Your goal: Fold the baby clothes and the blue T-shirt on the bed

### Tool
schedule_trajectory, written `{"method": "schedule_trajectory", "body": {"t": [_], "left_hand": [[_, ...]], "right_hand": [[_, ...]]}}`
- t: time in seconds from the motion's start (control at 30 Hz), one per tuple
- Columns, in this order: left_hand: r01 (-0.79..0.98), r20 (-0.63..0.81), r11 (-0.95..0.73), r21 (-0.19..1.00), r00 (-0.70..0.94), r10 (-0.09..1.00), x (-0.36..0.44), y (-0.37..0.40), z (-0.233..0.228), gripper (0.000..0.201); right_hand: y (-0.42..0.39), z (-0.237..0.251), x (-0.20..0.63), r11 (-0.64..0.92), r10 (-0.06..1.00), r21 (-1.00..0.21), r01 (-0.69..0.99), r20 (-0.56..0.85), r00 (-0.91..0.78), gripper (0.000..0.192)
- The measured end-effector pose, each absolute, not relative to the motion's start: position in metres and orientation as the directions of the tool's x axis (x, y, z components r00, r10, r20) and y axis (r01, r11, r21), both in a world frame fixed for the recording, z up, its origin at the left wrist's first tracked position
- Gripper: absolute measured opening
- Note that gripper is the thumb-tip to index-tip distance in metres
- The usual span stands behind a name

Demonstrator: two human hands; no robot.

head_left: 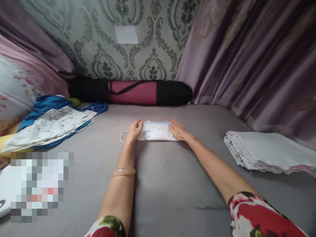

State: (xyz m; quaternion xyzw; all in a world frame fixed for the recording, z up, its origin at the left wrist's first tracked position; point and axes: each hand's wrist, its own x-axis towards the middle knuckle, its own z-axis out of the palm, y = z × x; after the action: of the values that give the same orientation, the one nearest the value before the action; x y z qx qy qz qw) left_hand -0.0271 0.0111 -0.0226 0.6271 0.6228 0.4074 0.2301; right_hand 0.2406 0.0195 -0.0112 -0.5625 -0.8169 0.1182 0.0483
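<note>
A white cloth item (pixel 158 131), folded into a flat rectangle, lies on the grey sheet in front of me. It has a faint print and a light blue strip along its far edge. From its left end a white cord loop (pixel 122 136) sticks out onto the sheet. My left hand (pixel 135 130) is closed over the left end, with the thumb on top and the other fingers partly hidden. Stretched fingers of my right hand (pixel 178 129) lie flat on the right end, pressing on the fabric.
White folded cloths (pixel 269 149) are stacked at right. Blue clothing (pixel 50 105) and a white printed drawstring garment (pixel 53 123) lie at left, above a blurred white object (pixel 14 187). A black and maroon long bag (pixel 133 92) lies along the wall, beside purple curtains (pixel 242 59).
</note>
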Motion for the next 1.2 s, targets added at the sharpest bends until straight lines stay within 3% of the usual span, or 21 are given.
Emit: {"method": "schedule_trajectory", "body": {"t": [0.23,0.43,0.63,0.87,1.07,1.2], "left_hand": [[0.567,0.172,-0.062,0.821,-0.142,0.975,-0.028,0.009,-0.021,0.036],[0.523,0.131,-0.022,0.852,-0.172,0.976,-0.027,0.006,-0.014,0.036],[0.495,0.137,-0.030,0.868,-0.181,0.974,-0.028,0.006,-0.015,0.036],[0.498,0.153,-0.034,0.867,-0.201,0.967,-0.032,0.007,-0.021,0.036],[0.497,0.135,-0.009,0.868,-0.217,0.967,-0.031,0.009,-0.020,0.038],[0.462,0.150,-0.021,0.886,-0.242,0.959,-0.034,0.011,-0.022,0.036]], "right_hand": [[0.026,-0.028,0.239,0.377,0.923,-0.159,0.912,-0.012,-0.384,0.073],[0.026,-0.017,0.233,0.339,0.932,-0.161,0.927,-0.075,-0.354,0.071],[0.010,-0.010,0.186,0.439,0.898,-0.195,0.877,0.075,-0.433,0.067],[0.006,-0.026,0.172,0.481,0.877,-0.216,0.850,0.108,-0.469,0.063],[0.005,-0.011,0.165,0.439,0.896,-0.199,0.876,0.028,-0.443,0.059],[-0.001,-0.006,0.144,0.453,0.892,-0.181,0.873,0.084,-0.445,0.058]]}}
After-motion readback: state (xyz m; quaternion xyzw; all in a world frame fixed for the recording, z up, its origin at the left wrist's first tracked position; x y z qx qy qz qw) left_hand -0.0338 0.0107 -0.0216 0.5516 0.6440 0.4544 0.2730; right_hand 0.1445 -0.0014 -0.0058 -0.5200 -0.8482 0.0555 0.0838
